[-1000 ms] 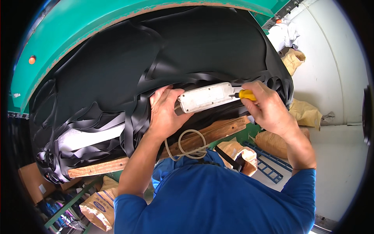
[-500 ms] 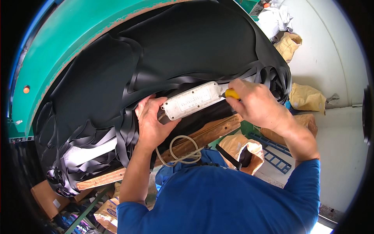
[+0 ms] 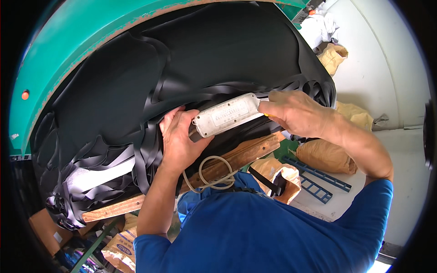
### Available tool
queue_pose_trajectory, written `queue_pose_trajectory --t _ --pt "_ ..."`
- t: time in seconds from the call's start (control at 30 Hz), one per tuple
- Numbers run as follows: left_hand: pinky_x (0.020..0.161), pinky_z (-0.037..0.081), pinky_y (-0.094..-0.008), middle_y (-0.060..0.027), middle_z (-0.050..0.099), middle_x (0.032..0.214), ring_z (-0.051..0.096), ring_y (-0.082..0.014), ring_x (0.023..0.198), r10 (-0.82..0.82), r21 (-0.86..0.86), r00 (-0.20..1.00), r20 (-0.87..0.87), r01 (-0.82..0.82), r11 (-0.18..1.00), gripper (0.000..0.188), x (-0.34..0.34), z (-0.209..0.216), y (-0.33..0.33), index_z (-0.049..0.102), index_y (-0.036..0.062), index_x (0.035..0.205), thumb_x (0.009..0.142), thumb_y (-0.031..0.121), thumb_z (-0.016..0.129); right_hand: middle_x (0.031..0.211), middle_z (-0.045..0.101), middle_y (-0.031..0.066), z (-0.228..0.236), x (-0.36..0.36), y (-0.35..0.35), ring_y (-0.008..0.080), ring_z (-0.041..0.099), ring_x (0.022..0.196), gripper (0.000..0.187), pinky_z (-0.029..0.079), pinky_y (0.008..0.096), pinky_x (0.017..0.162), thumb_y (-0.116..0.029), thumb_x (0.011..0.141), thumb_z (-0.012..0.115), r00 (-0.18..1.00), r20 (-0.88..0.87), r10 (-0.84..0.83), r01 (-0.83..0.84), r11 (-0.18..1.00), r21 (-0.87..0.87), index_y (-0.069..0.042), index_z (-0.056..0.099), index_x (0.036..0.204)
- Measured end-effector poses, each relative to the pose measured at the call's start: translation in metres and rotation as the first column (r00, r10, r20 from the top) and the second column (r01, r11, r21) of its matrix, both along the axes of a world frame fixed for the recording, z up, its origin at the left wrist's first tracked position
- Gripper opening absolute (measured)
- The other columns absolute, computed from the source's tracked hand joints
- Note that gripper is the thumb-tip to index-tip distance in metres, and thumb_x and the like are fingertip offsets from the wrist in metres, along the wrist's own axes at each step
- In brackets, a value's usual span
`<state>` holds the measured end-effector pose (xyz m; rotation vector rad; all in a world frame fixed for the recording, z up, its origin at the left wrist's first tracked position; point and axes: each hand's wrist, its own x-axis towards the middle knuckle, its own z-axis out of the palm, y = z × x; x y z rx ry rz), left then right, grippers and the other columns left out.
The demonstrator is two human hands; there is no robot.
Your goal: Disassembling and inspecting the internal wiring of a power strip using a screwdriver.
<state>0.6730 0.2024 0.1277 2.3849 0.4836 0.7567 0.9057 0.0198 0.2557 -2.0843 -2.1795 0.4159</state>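
A white power strip (image 3: 229, 113), scuffed and long, lies tilted with its screwed, label-printed back facing up. My left hand (image 3: 176, 134) grips its left end, thumb below and fingers above, where the cable (image 3: 209, 185) comes out and loops down past the wooden beam. At the other end, my right hand (image 3: 298, 111) is closed round a screwdriver (image 3: 267, 115). Only a sliver of its yellow handle shows; the fingers hide the tip, so I cannot tell whether it touches the strip.
Black sheet material (image 3: 227, 50) drapes in folds behind the strip, under a green machine frame (image 3: 50, 86). A wooden beam (image 3: 246, 154) runs along the near side. Paper sacks (image 3: 325, 156) and blue ladder-like racks (image 3: 316, 187) lie on the floor at right.
My right hand has rolled over and now covers most of the yellow screwdriver handle. My right elbow has swung outward to the right. The left hand keeps its grip on the power strip.
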Motion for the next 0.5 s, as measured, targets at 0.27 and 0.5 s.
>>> queue_pose_trajectory --t 0.27,0.5 --pt "0.106 0.038 -0.0472 -0.0098 0.068 0.118 0.053 -0.0349 0.128 0.014 -0.057 0.999 -0.028 -0.016 0.998 0.066 -0.002 -0.002 0.001 0.065 0.0097 0.118 0.059 0.014 0.095 0.09 0.062 0.0174 0.016 -0.02 0.014 0.0412 0.065 0.082 0.025 0.051 0.0505 0.068 -0.009 0.093 0.07 0.923 0.176 -0.341 0.378 0.889 -0.257 0.0 0.053 0.108" --pt "0.103 0.039 -0.049 -0.0104 0.068 0.113 0.055 -0.0365 0.125 -0.009 -0.026 1.0 0.015 0.009 1.0 0.064 0.0 -0.004 0.001 0.063 0.0101 0.117 0.062 0.018 0.094 0.108 0.063 0.027 0.011 -0.013 0.004 0.0418 0.069 0.089 0.024 0.054 0.051 0.071 -0.014 0.095 0.07 0.996 0.028 -0.088 0.089 0.995 -0.042 0.001 0.052 0.1"
